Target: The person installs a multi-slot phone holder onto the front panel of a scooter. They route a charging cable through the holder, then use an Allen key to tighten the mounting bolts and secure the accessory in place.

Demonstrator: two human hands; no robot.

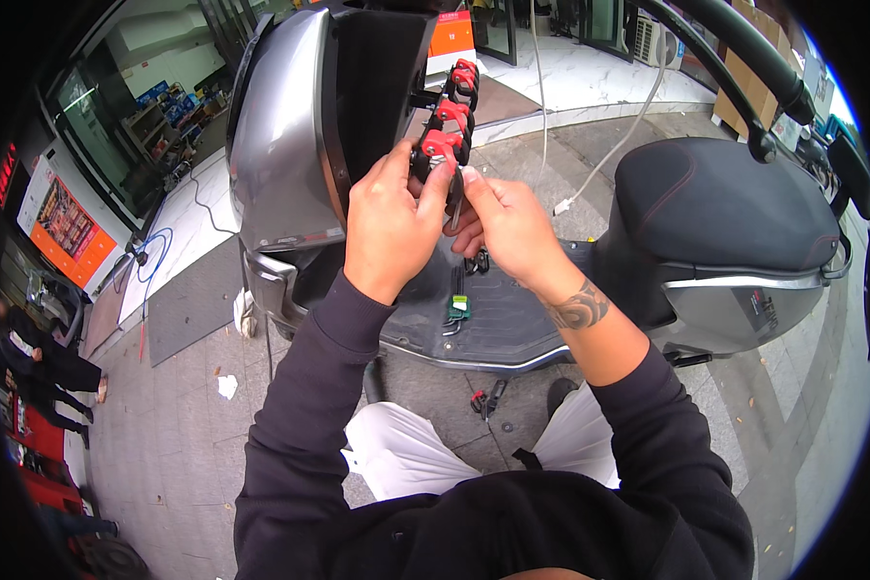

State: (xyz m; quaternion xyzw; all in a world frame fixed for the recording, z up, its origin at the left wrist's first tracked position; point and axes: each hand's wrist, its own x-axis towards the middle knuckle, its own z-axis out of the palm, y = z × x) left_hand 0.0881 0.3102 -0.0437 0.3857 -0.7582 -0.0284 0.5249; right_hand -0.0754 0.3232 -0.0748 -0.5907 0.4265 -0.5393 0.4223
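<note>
A black rack with several red clip-like parts (443,144) runs along the inner side of the scooter's grey front shield (285,126). My left hand (389,220) is closed round the rack's near end, thumb and fingers beside the closest red part. Pressed close to it, my right hand (514,230) pinches a thin dark piece (454,205) pointing downward; its exact kind is hard to make out. Below my hands, a green holder with hex keys (458,307) lies on the black footboard (512,324). A small black object (477,261) rests just beyond it.
The scooter's black seat (720,203) is at the right, under a dark handlebar-like tube (715,68). A white cable (609,159) hangs behind the footboard. On the paving between my legs lies a red-and-black tool (488,398). People (43,367) stand far left.
</note>
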